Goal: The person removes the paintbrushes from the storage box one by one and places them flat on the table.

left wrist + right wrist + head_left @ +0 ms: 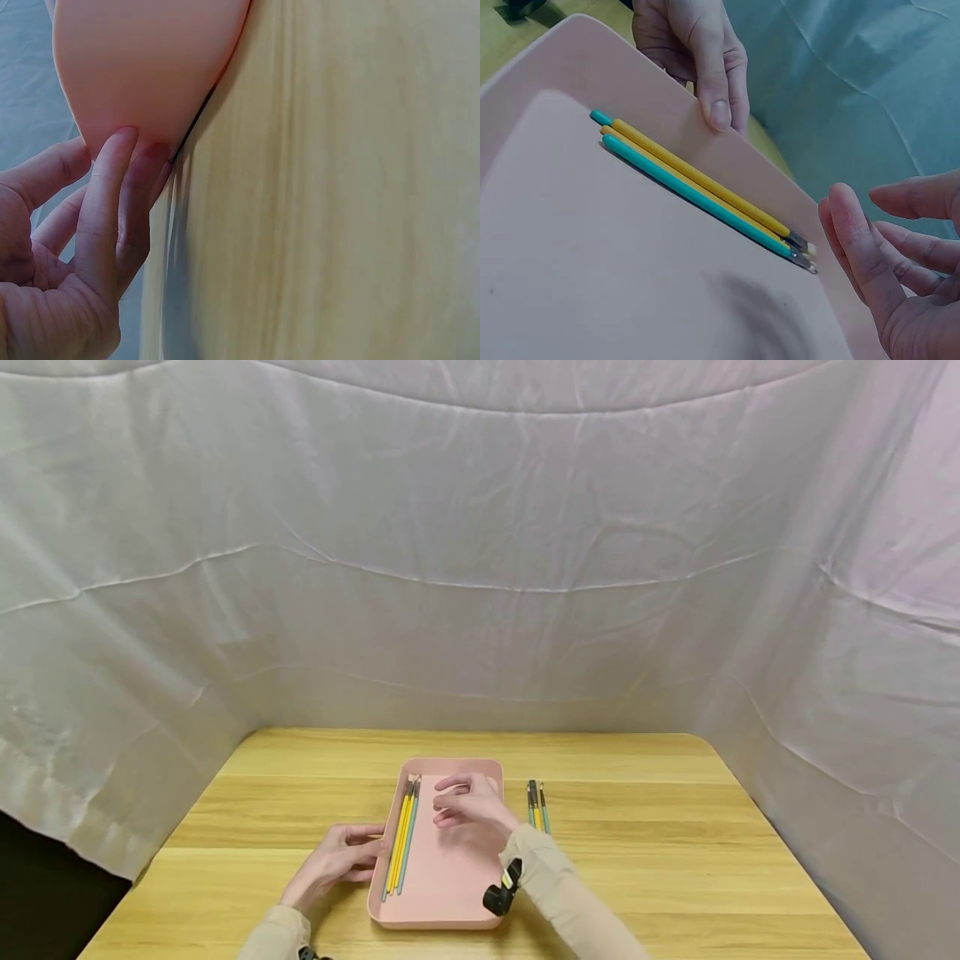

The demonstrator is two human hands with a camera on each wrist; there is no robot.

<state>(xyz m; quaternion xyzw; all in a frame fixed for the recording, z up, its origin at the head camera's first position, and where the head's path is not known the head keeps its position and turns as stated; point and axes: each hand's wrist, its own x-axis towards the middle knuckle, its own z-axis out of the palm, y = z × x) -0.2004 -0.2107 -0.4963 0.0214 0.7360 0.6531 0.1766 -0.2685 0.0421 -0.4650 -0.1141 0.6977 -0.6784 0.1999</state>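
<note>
A pink rectangular tray lies on the wooden table. Along its left inner side rest several paintbrushes with yellow and teal handles, side by side, bristles toward the far end. My left hand holds the tray's left wall; in the right wrist view the thumb lies over the rim and the other fingers are outside. Above the tray, right of these brushes, hovers my right hand, its fingers loosely bent and apart, with nothing between them. More paintbrushes, yellow and teal, lie on the table right of the tray, partly behind the right forearm.
The wooden table extends to both sides of the tray. A grey-white cloth curtain hangs behind the table and along its sides. Black cameras are strapped to both wrists.
</note>
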